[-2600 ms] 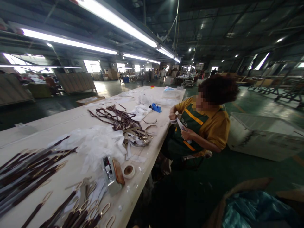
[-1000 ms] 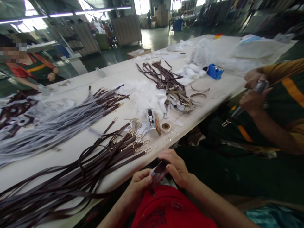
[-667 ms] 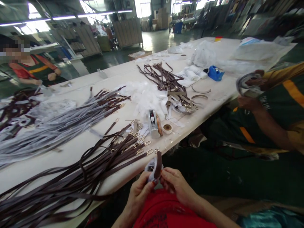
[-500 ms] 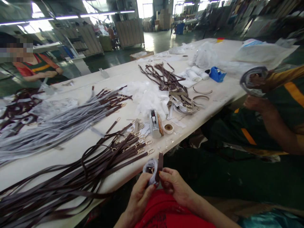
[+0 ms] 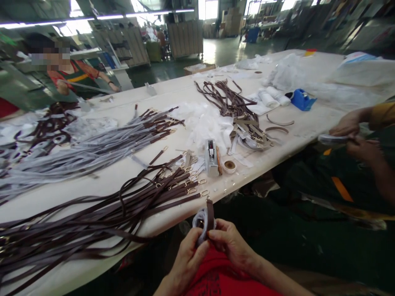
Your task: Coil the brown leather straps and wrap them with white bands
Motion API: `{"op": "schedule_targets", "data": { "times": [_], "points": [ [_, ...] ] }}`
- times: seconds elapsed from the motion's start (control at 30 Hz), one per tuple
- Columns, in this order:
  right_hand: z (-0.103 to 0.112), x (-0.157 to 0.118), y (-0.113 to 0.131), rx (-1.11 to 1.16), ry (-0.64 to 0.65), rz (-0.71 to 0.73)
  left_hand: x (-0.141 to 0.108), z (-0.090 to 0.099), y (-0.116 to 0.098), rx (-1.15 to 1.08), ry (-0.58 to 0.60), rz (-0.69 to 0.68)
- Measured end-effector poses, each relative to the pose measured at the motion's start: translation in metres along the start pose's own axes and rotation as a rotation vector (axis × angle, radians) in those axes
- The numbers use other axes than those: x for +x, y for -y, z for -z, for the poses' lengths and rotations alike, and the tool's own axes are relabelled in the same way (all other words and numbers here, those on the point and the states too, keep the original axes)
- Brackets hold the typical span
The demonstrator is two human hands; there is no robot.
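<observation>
Just off the table's near edge, a brown strap (image 5: 210,214) is coiled, much of it covered in whitish wrap, with a metal clasp on its upright end. My left hand (image 5: 194,246) is closed around the left side of the coil. My right hand (image 5: 230,240) pinches the strap's brown end on the other side. Beyond them on the table lies a pile of loose brown straps (image 5: 154,205) with gold clasps. A tape dispenser (image 5: 212,158) and a tape roll (image 5: 230,165) stand behind the coil.
Wrapped straps (image 5: 92,152) stretch across the left of the white table (image 5: 173,90). More brown straps (image 5: 230,102), crumpled white sheets (image 5: 203,123) and a blue tape dispenser (image 5: 301,99) lie farther off. A co-worker's hands (image 5: 352,131) hold a coil at right; another person (image 5: 77,78) sits across.
The view has turned left, so the table shifts right in the picture. My hands keep hold of the coiled strap. The co-worker's coil at right is now lower and tilted flat.
</observation>
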State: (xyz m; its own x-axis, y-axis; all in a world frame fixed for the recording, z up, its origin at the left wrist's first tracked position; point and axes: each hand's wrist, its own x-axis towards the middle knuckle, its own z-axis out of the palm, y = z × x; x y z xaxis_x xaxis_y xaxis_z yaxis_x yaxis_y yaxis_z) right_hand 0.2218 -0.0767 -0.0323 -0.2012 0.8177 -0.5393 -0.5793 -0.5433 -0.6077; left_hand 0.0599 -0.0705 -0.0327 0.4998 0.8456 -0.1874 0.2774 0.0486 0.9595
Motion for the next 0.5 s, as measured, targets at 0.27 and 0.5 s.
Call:
{"op": "schedule_targets", "data": {
  "times": [0.27, 0.5],
  "points": [
    [-0.006, 0.006, 0.004, 0.135, 0.125, -0.199, -0.007, 0.002, 0.007, -0.051, -0.114, -0.156],
    [-0.005, 0.010, -0.005, 0.225, 0.003, -0.196, -0.003, 0.002, 0.019, 0.423, -0.181, -0.461]
  ]
}}
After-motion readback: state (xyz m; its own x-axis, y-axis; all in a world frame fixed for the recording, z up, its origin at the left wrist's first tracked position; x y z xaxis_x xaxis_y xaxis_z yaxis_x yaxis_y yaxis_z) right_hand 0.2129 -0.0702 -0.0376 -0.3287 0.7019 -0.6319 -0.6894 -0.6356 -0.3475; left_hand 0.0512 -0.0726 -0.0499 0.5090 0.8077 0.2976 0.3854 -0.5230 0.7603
